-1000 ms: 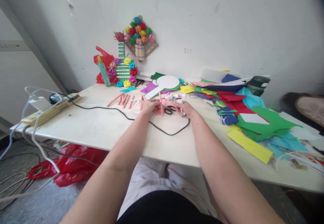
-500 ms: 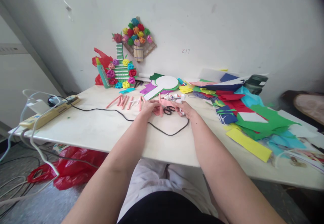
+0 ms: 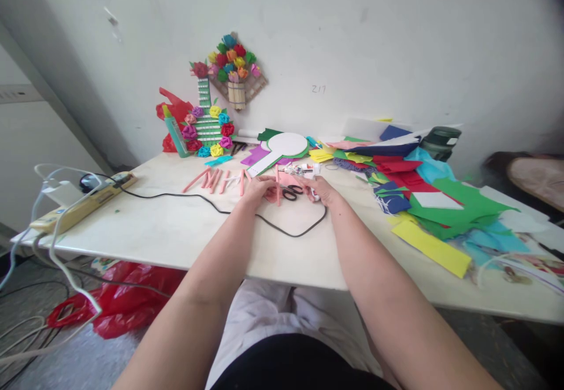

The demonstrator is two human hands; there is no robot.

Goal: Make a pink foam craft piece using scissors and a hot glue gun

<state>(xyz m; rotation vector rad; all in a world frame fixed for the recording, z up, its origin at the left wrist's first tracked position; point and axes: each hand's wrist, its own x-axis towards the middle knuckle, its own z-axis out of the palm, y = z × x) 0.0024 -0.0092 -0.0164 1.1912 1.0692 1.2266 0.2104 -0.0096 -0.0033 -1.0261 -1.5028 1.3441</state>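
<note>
My left hand (image 3: 259, 190) is closed, its fingertips pinching a narrow pink paper strip (image 3: 278, 185) that stands roughly upright. To its right, my right hand (image 3: 324, 191) is curled round a small whitish thing (image 3: 314, 195), mostly hidden by the fingers. A black cord (image 3: 294, 235) runs up to this hand. Scissors (image 3: 289, 194) with black handles lie between both hands, and a piece of pink paper (image 3: 288, 178) is just behind them. More pink strips (image 3: 212, 180) lie on the table left of my left hand.
A white round-headed cutout (image 3: 287, 143) lies behind my hands. Paper-flower crafts (image 3: 209, 127) and a green glue bottle (image 3: 176, 136) stand at the back left. Coloured sheets (image 3: 458, 205) cover the right side, near a dark bottle (image 3: 440, 140). A power strip (image 3: 79, 205) sits at the left edge.
The whole view has shifted slightly. Both hands stay in nearly the same place, and the pink strip is still in my left hand.
</note>
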